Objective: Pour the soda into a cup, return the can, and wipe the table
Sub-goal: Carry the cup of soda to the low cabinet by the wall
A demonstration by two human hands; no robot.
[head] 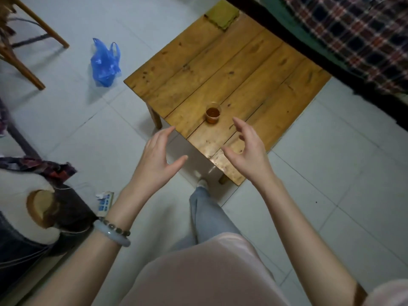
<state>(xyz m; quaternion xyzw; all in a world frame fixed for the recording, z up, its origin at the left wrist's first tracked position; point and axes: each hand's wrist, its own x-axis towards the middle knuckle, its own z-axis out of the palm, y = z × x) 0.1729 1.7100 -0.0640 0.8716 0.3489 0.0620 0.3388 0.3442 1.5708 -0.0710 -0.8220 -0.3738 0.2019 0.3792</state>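
Note:
A small clear cup (213, 113) holding amber soda stands upright near the front of the low wooden table (254, 69). A yellow-green cloth (223, 14) lies on the table's far corner. My left hand (157, 156) hovers over the floor just left of the table's near corner, fingers spread and holding nothing. Over the table's near edge, to the right of the cup, my right hand (247, 149) is raised with curled, parted fingers and nothing in it. Neither hand touches the cup. No soda can is in view.
A blue plastic bag (104, 62) lies on the tiled floor left of the table. Wooden chair legs (33, 38) stand at top left. A plaid-covered bed (357, 34) borders the table's right side. Cushions and a power strip (105, 202) sit at lower left.

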